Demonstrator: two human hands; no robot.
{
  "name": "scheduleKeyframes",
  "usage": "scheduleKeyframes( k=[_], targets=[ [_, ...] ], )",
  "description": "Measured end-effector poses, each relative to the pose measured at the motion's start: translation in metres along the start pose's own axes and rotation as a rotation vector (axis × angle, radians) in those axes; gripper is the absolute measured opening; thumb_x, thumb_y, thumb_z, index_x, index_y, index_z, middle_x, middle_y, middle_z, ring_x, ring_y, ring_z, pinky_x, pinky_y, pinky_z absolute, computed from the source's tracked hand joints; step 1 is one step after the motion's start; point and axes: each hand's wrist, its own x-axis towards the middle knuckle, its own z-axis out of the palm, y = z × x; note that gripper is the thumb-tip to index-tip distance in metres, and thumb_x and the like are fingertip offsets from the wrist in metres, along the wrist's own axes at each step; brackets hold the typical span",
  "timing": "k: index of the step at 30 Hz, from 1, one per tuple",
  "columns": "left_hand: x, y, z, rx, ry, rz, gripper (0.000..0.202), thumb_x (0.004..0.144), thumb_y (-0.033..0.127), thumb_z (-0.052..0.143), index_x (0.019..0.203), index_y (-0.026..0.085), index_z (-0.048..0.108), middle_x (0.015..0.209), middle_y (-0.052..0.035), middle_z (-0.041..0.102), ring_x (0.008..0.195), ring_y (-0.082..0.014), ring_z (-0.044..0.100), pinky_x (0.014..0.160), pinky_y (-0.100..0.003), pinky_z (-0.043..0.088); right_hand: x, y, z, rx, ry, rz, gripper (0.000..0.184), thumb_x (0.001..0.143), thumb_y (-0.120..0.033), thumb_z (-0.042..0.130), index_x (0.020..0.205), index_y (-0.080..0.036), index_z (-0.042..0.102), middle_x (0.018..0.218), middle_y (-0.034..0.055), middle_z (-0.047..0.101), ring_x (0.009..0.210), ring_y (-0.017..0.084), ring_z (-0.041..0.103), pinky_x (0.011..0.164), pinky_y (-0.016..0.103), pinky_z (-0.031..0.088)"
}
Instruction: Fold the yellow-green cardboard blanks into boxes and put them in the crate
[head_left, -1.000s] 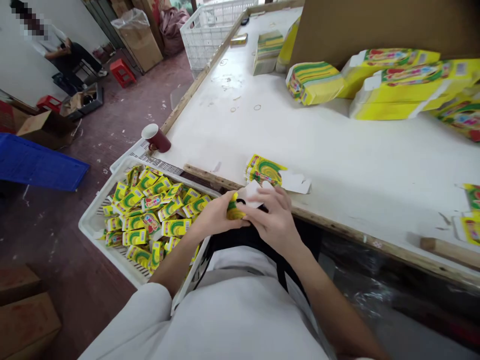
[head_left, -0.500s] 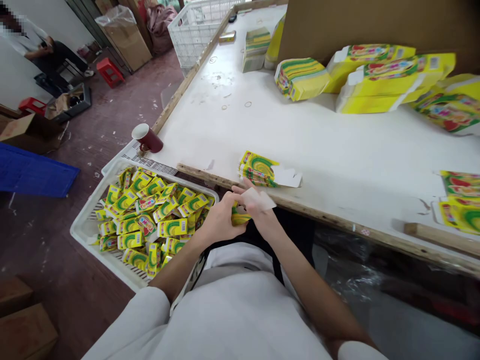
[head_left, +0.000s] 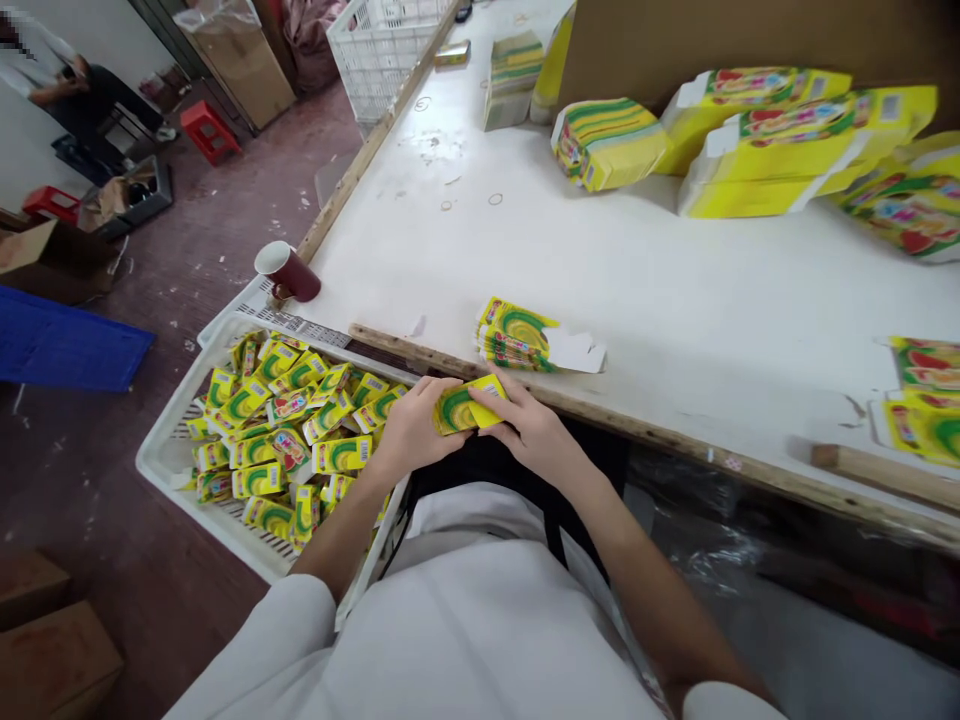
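Note:
Between my two hands is a small yellow and green carton, held just off the table's front edge. My left hand wraps round its left end. At its right end, the fingers of my right hand grip the yellow end with the barcode. Just beyond my hands, a small stack of flat cartons with white flaps lies on the table. To the left, a white plastic basket is full of similar closed cartons.
A maroon mug stands at the table's left corner. Bundles of flat cartons line the back of the white table. A wooden strip lies at right. A seated person is far left, near red stools.
The carton's white flap, raised under my right hand before, is no longer visible, and its end now looks closed. Both hands have shifted, with the carton now more exposed between them.

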Motion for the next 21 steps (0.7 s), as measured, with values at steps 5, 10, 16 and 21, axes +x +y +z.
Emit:
scheduleKeyframes(
  k=[5,10,16,21],
  targets=[
    [0.003,0.004,-0.006,-0.031,-0.034,0.068,0.055,0.067,0.027,0.079,0.118,0.022,0.059,0.110,-0.0054,0.069,0.100,-0.0222,0.067,0.088,-0.034,0.054,0.002,-0.003,-0.013,0.025,-0.050,-0.007,0.037,0.075,-0.021,0.079,0.111,-0.030,0.075,0.145,0.0076,0.056,0.132,0.031,0.056,0.110,0.051,0.047],
    [0.002,0.007,-0.003,0.085,0.061,0.090,0.049,0.072,0.025,0.074,0.119,0.021,0.060,0.113,-0.0079,0.068,0.103,-0.0240,0.067,0.091,-0.036,0.054,0.007,-0.001,0.004,0.043,0.157,0.046,0.023,0.076,-0.019,0.077,0.098,-0.026,0.080,0.143,0.0096,0.058,0.128,0.032,0.059,0.109,0.050,0.047],
    [-0.002,0.006,-0.001,0.031,0.068,0.058,0.050,0.072,0.029,0.076,0.119,0.022,0.060,0.112,-0.0071,0.068,0.102,-0.0225,0.067,0.091,-0.035,0.054,0.009,-0.009,0.011,0.064,0.077,0.040,0.020,0.078,-0.021,0.075,0.098,-0.024,0.077,0.141,0.0123,0.058,0.129,0.030,0.057,0.110,0.049,0.045],
    [-0.001,-0.005,-0.015,0.090,0.093,-0.008,0.054,0.072,0.028,0.076,0.123,0.022,0.058,0.113,-0.0073,0.066,0.104,-0.0234,0.065,0.092,-0.036,0.053,0.023,-0.011,0.009,0.034,0.179,0.039,0.064,0.080,-0.030,0.074,0.139,-0.021,0.050,0.145,0.0156,0.053,0.135,0.030,0.050,0.113,0.048,0.040]
  ],
)
